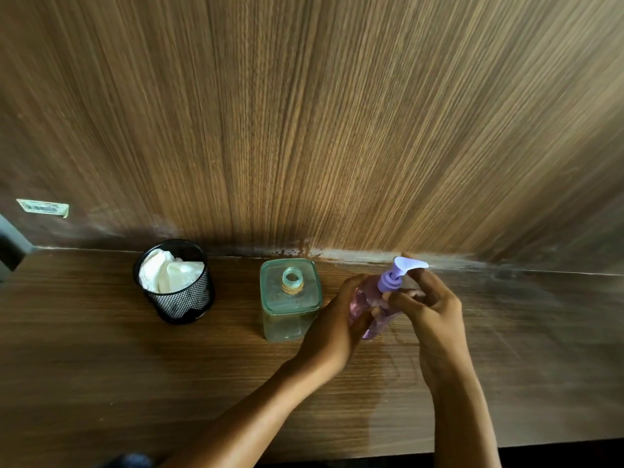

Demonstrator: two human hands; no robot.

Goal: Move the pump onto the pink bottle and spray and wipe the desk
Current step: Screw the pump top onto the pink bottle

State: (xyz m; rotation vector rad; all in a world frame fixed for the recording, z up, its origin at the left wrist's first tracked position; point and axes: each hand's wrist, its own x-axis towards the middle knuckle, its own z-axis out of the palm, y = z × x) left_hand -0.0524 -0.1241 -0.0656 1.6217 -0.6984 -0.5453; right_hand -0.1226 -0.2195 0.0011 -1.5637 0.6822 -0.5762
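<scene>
A pink see-through bottle (371,319) stands on the wooden desk (101,366), right of centre. A lilac pump (395,275) sits on its neck, spout pointing right. My left hand (337,319) grips the bottle's body from the left. My right hand (429,305) curls its fingers round the pump's collar, one finger up near the spout. To the left stands a square green glass bottle (290,298) with an open neck and no pump. White cloth (169,273) is stuffed in a black mesh cup (182,302).
A wood-grain wall panel (304,130) rises straight behind the desk. A pale smear runs along the desk's back edge (354,255). A small label (43,207) sticks to the wall at left. The desk's front edge (540,444) lies near the bottom right.
</scene>
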